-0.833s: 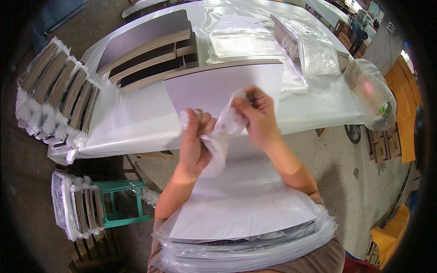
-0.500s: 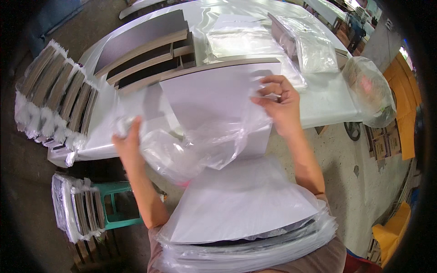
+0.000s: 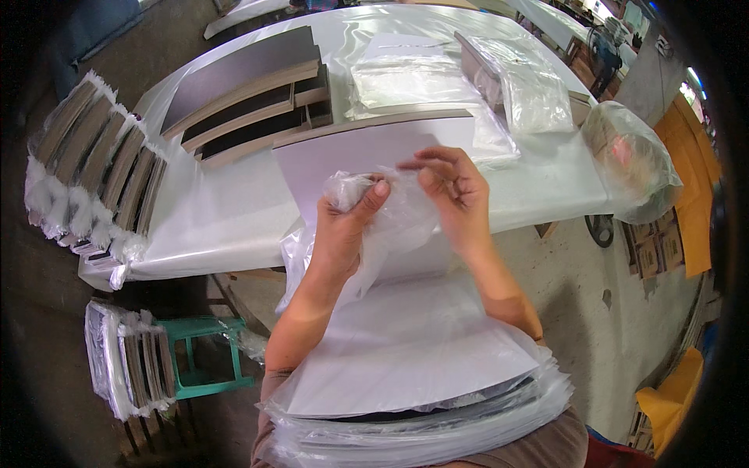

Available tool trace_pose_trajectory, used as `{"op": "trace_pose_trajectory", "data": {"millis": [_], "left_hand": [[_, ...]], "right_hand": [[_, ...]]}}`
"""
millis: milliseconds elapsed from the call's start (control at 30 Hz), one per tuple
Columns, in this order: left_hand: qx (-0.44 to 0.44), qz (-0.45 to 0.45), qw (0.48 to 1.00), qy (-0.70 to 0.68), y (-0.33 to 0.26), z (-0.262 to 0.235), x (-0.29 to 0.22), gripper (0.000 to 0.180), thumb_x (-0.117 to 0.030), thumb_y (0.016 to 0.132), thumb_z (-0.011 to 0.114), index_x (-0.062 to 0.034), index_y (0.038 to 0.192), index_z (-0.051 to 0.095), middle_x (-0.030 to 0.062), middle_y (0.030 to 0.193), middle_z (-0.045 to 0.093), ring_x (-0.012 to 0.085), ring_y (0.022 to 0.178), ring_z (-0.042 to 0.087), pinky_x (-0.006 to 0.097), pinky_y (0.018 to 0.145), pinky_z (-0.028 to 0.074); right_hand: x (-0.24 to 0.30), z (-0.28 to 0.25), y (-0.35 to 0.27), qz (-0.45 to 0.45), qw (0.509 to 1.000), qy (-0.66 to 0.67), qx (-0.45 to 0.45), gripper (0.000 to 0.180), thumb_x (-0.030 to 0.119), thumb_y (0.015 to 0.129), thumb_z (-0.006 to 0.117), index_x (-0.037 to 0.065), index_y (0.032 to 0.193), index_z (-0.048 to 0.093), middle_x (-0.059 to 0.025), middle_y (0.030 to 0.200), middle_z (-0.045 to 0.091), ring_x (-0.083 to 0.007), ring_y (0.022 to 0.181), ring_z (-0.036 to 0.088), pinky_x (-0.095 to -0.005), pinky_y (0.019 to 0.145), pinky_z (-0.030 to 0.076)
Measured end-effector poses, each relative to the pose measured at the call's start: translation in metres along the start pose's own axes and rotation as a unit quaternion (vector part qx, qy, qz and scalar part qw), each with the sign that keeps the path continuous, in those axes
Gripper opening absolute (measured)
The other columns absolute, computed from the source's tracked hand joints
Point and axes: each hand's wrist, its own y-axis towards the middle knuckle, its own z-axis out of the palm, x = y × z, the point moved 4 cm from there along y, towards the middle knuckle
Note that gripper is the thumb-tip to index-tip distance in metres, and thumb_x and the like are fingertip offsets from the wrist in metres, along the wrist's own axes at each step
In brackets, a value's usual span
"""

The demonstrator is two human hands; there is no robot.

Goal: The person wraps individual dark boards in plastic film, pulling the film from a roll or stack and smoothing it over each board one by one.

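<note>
My left hand (image 3: 343, 226) is closed on the bunched top of a crumpled clear plastic bag (image 3: 398, 210), its thumb pressed over the gathered film. The bag hangs down past my left wrist. Beside the bunch is my right hand (image 3: 456, 195), its fingers loosely bent and apart, the tips slightly blurred against the film. Behind both hands, a white-faced board (image 3: 300, 160) with a brown edge leans at the table's near side. On my lap lies a stack of white sheets in clear plastic sleeves (image 3: 413, 374).
On the white-covered table (image 3: 226, 222) lie dark-topped board stacks (image 3: 242, 70), a pile of clear sleeves (image 3: 413, 82) and wrapped boards (image 3: 527, 86). A filled clear bag (image 3: 632, 160) hangs at the right corner. Wrapped bundles (image 3: 97, 164) stand left, above a green stool (image 3: 203, 359).
My left hand has moved right and up with the bunched plastic, close to my right hand. My right hand has shifted slightly left and down, and the spread film is now gathered.
</note>
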Motion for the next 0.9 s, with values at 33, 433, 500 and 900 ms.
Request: {"op": "trace_pose_trajectory", "data": {"millis": [33,433,500,900], "left_hand": [[-0.01,-0.003,1.0,-0.024,0.001,-0.003,0.003,0.019,-0.018,0.073,0.067,-0.0055,0.085,0.061,-0.0025,0.075,0.056,0.0067,0.069,0.048,0.021,0.061,0.037],[0.02,0.014,0.999,-0.031,0.004,-0.015,0.013,0.024,-0.019,0.068,0.073,-0.0093,0.08,0.054,-0.0055,0.071,0.049,0.0053,0.065,0.043,0.02,0.059,0.034],[0.027,0.02,0.999,-0.015,0.004,-0.014,0.013,0.025,-0.018,0.068,0.072,-0.0081,0.083,0.055,-0.0042,0.075,0.051,0.0062,0.068,0.045,0.02,0.061,0.036],[-0.005,0.034,0.998,0.055,0.009,0.001,0.006,0.033,-0.017,0.071,0.07,-0.0005,0.095,0.055,0.0018,0.084,0.057,0.008,0.075,0.051,0.02,0.064,0.04]], "right_hand": [[0.0,0.003,0.001,-0.008,1.0,-0.025,-0.004,0.02,0.008,0.075,0.063,0.001,0.091,0.054,-0.0024,0.073,0.06,-0.0069,0.061,0.051,-0.018,0.058,0.039],[-0.002,-0.004,0.009,0.052,0.994,0.085,0.036,0.02,0.001,0.075,0.061,0.003,0.093,0.054,-0.0026,0.081,0.058,-0.0074,0.072,0.052,-0.0208,0.066,0.043],[-0.005,-0.003,0.007,0.057,0.995,0.039,0.071,0.022,-0.002,0.074,0.061,0.003,0.094,0.053,-0.0028,0.082,0.058,-0.0078,0.074,0.053,-0.0209,0.067,0.043],[-0.018,-0.002,0.0,0.059,0.994,-0.048,0.072,0.009,0.006,0.079,0.057,0.002,0.085,0.053,-0.0022,0.068,0.058,-0.0065,0.061,0.053,-0.0217,0.059,0.043]]}}
